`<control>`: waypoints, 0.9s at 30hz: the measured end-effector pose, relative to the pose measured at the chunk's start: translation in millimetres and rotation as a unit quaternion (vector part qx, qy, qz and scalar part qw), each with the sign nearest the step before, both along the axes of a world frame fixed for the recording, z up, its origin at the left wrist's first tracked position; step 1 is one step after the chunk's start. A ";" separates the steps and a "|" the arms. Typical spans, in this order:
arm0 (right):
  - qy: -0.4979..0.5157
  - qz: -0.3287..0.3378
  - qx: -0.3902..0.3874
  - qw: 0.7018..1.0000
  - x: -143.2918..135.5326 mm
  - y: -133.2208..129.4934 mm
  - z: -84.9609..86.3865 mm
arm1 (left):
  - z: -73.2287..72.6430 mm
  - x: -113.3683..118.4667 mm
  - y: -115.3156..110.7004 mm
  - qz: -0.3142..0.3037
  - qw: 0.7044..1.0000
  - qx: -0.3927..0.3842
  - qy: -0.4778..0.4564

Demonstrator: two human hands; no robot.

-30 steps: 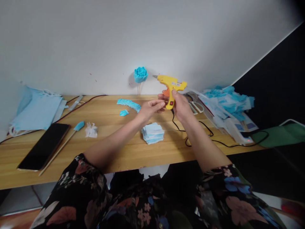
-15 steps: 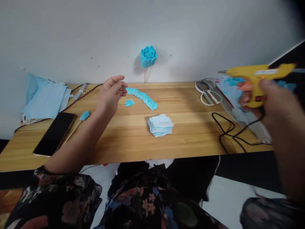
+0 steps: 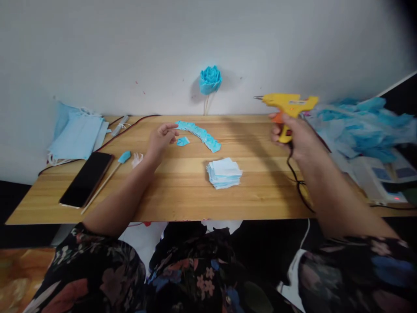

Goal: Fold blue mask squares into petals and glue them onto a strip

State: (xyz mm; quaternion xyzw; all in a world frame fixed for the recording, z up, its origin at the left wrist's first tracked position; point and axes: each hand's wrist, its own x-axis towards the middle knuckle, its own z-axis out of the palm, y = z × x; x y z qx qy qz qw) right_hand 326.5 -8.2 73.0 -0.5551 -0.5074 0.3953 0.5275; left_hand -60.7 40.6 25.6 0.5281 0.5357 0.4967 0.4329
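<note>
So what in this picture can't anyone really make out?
All in the head view:
- White tuft: partly hidden by the left forearm.
- Black cord: partly hidden by the right forearm.
- Stack of squares: layers too fine to count.
- Yellow glue gun: label print too small.
- Left hand: its fingers obscure whether they touch the blue strip.

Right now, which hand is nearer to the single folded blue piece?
Left hand, just left of the blue piece; the right hand, holding the glue gun, is farther right.

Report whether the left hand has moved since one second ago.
Yes: the left hand has moved left, from just right of the blue flower to well left of it.
</note>
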 end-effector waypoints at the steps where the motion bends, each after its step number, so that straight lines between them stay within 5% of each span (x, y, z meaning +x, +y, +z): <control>1: 0.073 0.010 -0.047 0.996 -16.8 4.6 -5.6 | -4.2 -1.6 0.6 -0.003 1.000 0.003 0.019; 7: 0.156 0.122 -0.058 0.978 -62.1 7.0 -26.6 | -20.3 -13.3 6.2 0.000 0.971 0.081 0.227; 14: 0.127 0.106 -0.051 0.985 -59.6 -3.6 -37.6 | -13.7 -13.2 5.7 -0.031 0.902 0.076 0.425; 21: 0.126 0.148 -0.063 0.979 -64.8 -8.4 -33.2 | -11.6 0.3 7.6 -0.052 0.871 0.065 0.484; 27: 0.103 0.168 -0.060 0.978 -65.8 -10.7 -34.9 | -17.0 2.8 8.6 -0.067 0.888 0.090 0.445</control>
